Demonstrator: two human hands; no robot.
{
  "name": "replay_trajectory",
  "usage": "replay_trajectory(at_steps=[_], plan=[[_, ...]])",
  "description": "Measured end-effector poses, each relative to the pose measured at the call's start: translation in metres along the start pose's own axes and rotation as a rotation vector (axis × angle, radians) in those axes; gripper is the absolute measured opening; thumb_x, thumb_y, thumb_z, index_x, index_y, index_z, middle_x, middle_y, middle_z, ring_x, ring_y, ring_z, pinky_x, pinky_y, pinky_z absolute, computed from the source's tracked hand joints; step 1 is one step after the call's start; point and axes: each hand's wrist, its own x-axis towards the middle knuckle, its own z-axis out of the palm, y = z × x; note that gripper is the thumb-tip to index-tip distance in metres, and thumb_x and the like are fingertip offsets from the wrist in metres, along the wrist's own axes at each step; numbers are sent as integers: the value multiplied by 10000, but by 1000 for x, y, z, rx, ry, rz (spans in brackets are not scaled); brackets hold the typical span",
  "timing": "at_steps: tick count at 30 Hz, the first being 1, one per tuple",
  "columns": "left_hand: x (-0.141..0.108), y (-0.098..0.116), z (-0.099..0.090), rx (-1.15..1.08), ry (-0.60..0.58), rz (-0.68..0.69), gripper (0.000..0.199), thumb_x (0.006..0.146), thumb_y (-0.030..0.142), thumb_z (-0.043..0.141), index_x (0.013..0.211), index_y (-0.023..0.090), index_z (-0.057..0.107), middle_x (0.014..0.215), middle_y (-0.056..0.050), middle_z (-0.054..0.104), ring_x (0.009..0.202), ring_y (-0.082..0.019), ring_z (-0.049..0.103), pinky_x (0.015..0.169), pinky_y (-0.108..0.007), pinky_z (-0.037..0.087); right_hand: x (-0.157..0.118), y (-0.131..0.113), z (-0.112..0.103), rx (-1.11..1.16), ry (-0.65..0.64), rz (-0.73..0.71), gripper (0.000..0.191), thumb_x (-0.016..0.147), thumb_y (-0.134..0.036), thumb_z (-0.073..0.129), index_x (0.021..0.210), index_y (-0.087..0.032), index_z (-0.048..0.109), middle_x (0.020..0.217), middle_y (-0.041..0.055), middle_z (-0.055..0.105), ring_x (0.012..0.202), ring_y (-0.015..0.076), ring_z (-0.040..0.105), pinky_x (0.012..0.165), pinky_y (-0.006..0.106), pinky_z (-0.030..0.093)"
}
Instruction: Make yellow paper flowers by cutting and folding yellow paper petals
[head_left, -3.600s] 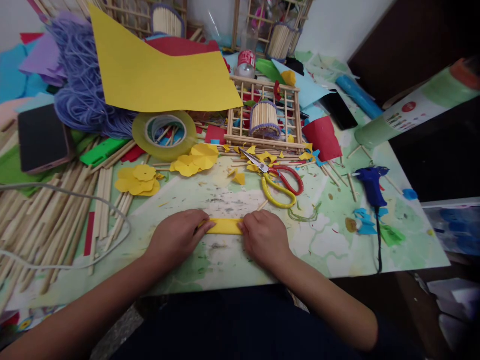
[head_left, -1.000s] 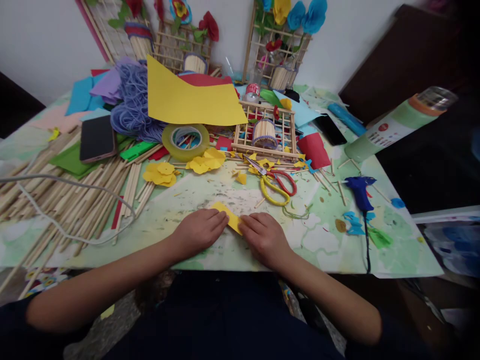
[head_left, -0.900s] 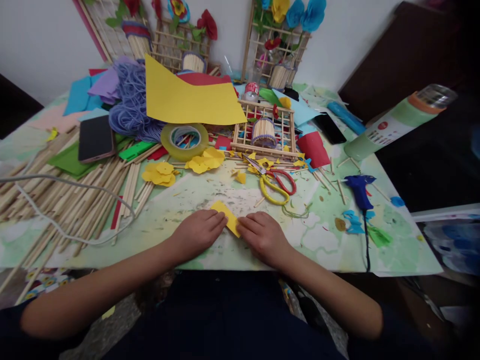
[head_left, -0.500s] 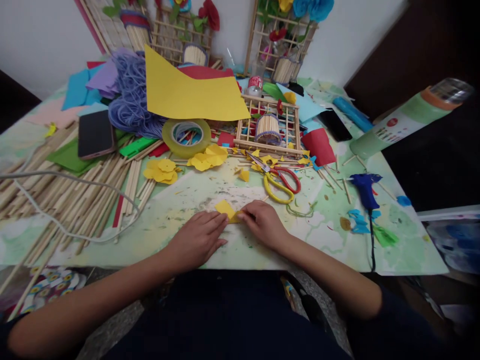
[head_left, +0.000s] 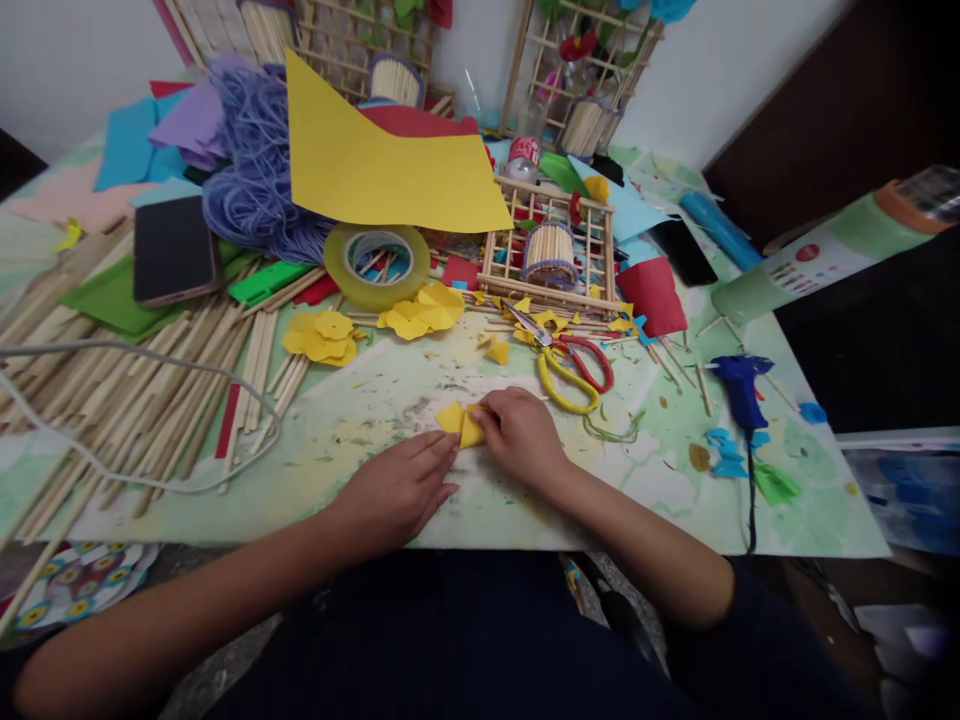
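Observation:
A small folded piece of yellow paper point(head_left: 471, 428) lies on the table between my hands, one flap raised toward the right. My right hand point(head_left: 523, 437) pinches its right side between thumb and fingers. On the left, my left hand point(head_left: 401, 487) lies with fingers stretched out, fingertips touching the paper's lower left edge and thumb apart. Beyond the hands sit yellow paper flowers point(head_left: 421, 312) and a pair of scissors point(head_left: 568, 375) with one red and one yellow handle. The paper's underside is hidden.
Wooden sticks point(head_left: 172, 400) and a white cable point(head_left: 142, 470) cover the left side. Behind are a tape roll point(head_left: 337, 265), a large yellow sheet point(head_left: 390, 185), blue yarn point(head_left: 251, 160) and a stick lattice point(head_left: 592, 265). A glue gun point(head_left: 741, 388) and a bottle point(head_left: 825, 250) stand right.
My right hand has shifted slightly and the yellow paper's right part now shows as a raised, folded flap. My left hand stays beside the paper. The camera view has tilted slightly.

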Motion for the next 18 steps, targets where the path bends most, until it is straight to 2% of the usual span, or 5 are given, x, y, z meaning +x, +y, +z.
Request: replay_trajectory(at_steps=[7,18], plan=[[0,-1,1,-43,15,-8,310,907,249,437,1096,54,588,1091,-184,632,1056,-275,579,919,-431,487,-2,-1,7,-44,9,4,216,902,-256,432,807,-156,598,781,62,623,802,177,504,769,287,354],[6,-1,-3,55,53,56,279,888,230,479,1012,14,606,1001,-183,650,965,-259,606,868,-387,508,0,-1,14,-185,29,13,177,895,-276,461,821,-162,574,808,67,613,817,209,489,756,317,339]])
